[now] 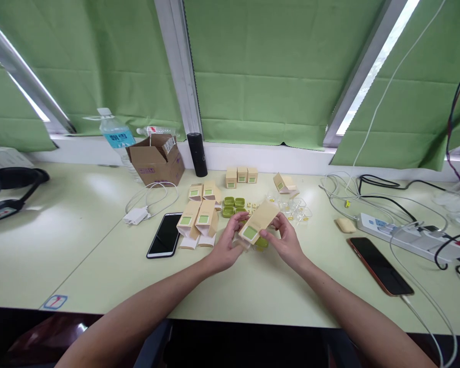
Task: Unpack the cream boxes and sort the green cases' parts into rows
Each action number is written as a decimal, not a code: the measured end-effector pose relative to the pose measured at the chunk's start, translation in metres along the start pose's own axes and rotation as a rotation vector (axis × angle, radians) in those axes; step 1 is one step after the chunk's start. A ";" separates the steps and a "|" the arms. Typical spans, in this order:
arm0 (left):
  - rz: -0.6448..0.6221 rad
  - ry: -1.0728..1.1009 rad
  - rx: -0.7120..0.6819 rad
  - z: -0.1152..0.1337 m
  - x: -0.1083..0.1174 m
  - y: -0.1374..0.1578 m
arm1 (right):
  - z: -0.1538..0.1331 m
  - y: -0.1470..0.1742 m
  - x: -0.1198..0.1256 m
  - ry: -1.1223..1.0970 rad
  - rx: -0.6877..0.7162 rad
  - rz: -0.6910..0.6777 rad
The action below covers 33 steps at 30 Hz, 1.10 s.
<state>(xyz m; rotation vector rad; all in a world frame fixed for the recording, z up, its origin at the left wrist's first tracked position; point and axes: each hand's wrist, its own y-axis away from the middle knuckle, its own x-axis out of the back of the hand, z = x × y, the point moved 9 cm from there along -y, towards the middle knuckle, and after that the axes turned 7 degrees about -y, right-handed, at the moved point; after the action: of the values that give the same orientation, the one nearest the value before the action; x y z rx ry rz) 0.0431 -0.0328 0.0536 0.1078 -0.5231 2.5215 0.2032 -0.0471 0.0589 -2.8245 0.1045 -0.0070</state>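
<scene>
A small beige paper box (261, 217) with a green square on it is held tilted over the table between my two hands. My left hand (226, 246) has its fingers closed along the left side. On the right side, my right hand (285, 243) grips it with the thumb on the front. Partly hidden below the box is a green piece (261, 243). Small green square tubs (228, 211) stand just beyond, near tiny yellow pieces. Clear plastic pieces (298, 209) lie to the right. Several open beige boxes (207, 215) stand at the left with their flaps out.
Small closed boxes (242, 176) line up at the back, near another open box (285, 184). Phones lie left (164, 236) and right (381, 266). A brown carton (157, 163), a black cylinder (197, 155), a power strip (410, 237) and loose cables surround the work area.
</scene>
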 end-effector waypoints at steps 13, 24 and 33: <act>0.068 -0.369 -0.093 0.006 0.002 0.003 | 0.005 -0.003 0.007 -0.070 -0.044 0.027; 0.163 -0.519 -0.092 0.002 0.012 0.005 | 0.010 -0.002 0.001 -0.084 -0.051 0.029; 0.060 -0.285 0.006 -0.006 0.003 0.006 | 0.011 -0.003 0.006 -0.093 -0.083 0.068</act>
<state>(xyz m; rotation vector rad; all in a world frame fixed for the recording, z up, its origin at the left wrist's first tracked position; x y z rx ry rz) 0.0375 -0.0342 0.0468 0.4648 -0.6388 2.5803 0.2091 -0.0416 0.0494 -2.8963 0.1836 0.1477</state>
